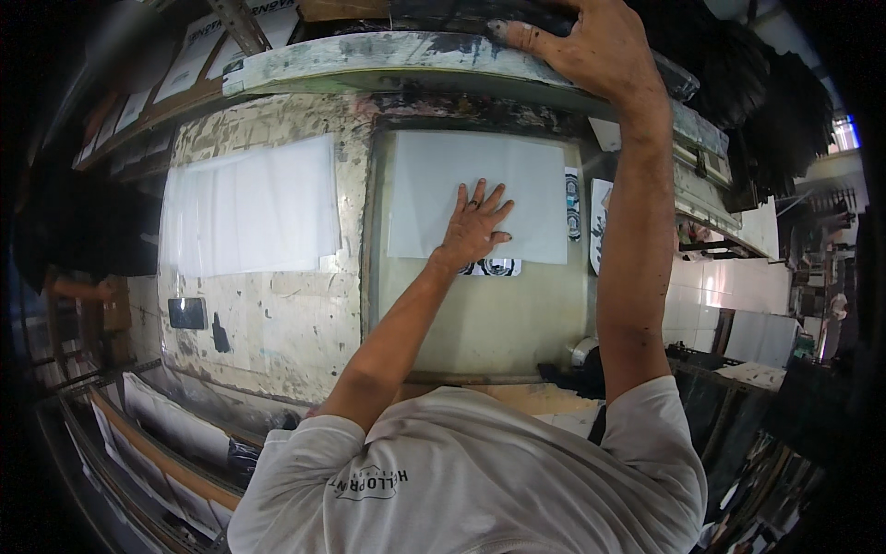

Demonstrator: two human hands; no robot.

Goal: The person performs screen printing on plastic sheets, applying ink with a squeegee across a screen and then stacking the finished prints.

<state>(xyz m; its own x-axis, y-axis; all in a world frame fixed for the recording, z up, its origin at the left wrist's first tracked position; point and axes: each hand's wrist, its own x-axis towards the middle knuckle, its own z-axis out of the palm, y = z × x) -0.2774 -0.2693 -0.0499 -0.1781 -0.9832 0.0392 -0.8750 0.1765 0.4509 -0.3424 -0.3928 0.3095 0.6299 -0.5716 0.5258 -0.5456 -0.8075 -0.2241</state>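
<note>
My left hand (472, 226) lies flat with spread fingers on a white translucent sheet (420, 189), a dark ring on one finger. Beneath that sheet is a pale, dark-framed panel (480, 323) set in the worktop. Black-and-white printed paper (503, 268) pokes out at the sheet's lower edge, and a printed strip (572, 208) shows along its right side. My right hand (591, 46) reaches up to the shelf above the panel. Its thumb stretches over the paint-stained white board (397, 54) at the shelf's front; the other fingers run out of the picture.
Left of the panel, white sheets (249, 208) lie on the stained worktop (305, 323). A dark phone (187, 314) and a small black object (220, 332) rest near its front. Another printed piece (600, 208) is by my right forearm. Dark cloths (775, 120) hang at upper right.
</note>
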